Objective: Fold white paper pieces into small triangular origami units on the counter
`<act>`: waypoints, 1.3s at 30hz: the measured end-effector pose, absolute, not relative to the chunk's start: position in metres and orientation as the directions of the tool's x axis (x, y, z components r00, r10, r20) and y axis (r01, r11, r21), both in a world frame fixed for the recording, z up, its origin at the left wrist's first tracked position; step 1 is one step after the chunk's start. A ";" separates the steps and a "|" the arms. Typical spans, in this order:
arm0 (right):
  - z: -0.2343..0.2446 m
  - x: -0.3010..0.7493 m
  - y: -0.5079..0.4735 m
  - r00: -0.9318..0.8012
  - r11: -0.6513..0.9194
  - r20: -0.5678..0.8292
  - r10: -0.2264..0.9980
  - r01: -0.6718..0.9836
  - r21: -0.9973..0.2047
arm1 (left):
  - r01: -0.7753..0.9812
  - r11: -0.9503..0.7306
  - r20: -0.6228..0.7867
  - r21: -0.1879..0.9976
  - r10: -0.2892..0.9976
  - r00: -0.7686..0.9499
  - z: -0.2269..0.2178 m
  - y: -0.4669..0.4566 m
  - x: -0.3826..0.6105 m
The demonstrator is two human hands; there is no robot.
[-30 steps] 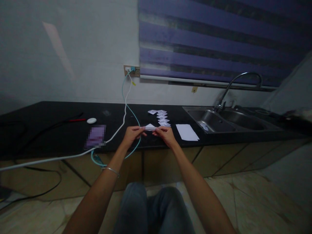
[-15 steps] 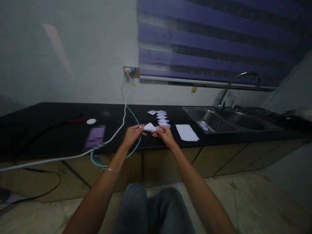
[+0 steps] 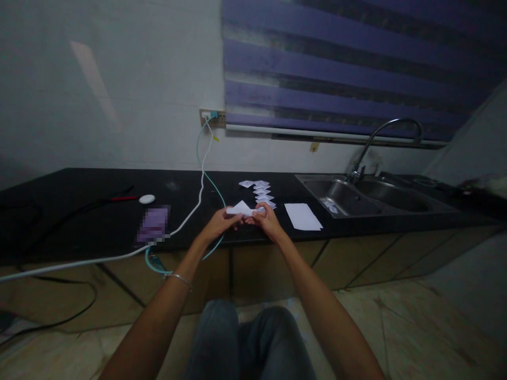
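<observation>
A small white folded paper piece (image 3: 241, 208) sits between both hands just above the front of the black counter (image 3: 91, 221). My left hand (image 3: 220, 221) pinches its left side and my right hand (image 3: 266, 220) pinches its right side, fingertips nearly meeting. Behind the hands lie several small folded white paper shapes (image 3: 259, 191) in a loose column. A flat white paper sheet (image 3: 303, 216) lies to the right of my right hand.
A steel sink (image 3: 356, 195) with a curved tap (image 3: 386, 134) is at the right. White and teal cables (image 3: 202, 174) run from a wall socket (image 3: 213, 116) across the counter. A purple blurred object (image 3: 153, 224), a white round item (image 3: 147, 199) and dark cables lie at left.
My hands have drawn closer together on the folded paper, and its point has tipped up and leftward. The view has shifted slightly.
</observation>
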State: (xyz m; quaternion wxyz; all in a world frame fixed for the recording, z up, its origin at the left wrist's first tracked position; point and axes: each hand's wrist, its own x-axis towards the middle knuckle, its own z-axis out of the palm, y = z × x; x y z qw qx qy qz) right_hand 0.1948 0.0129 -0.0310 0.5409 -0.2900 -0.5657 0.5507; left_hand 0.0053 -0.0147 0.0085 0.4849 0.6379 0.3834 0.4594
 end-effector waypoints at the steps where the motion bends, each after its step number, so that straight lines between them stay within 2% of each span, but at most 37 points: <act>1: -0.031 0.195 0.013 -0.265 0.220 0.287 0.921 -0.256 -0.941 | 0.069 -0.245 0.212 0.967 0.927 0.310 0.010 -0.017 0.006; 5: -0.028 0.194 0.009 -0.322 0.220 0.286 0.903 -0.224 -0.949 | 0.153 -0.288 0.226 0.945 0.916 0.331 0.018 -0.024 0.007; 15: -0.024 0.191 0.005 -0.322 0.269 0.315 0.893 -0.179 -0.946 | 0.229 -0.315 0.234 0.921 0.918 0.321 0.009 -0.020 0.009; 24: -0.025 0.192 0.005 -0.358 0.266 0.313 0.880 -0.175 -0.948 | 0.095 -0.257 0.207 0.962 0.910 0.359 0.009 -0.018 0.006; 29: -0.024 0.193 0.004 -0.356 0.251 0.310 0.882 -0.203 -0.946 | 0.015 -0.149 0.132 0.989 0.917 0.376 0.009 -0.016 0.006; 34: -0.022 0.192 0.002 -0.376 0.227 0.292 0.880 -0.208 -0.951 | 0.039 -0.195 0.170 0.980 0.923 0.345 0.012 -0.021 0.005; 39: -0.022 0.192 0.001 -0.385 0.213 0.283 0.879 -0.215 -0.953 | -0.041 -0.166 0.170 0.985 0.936 0.309 0.016 -0.028 0.006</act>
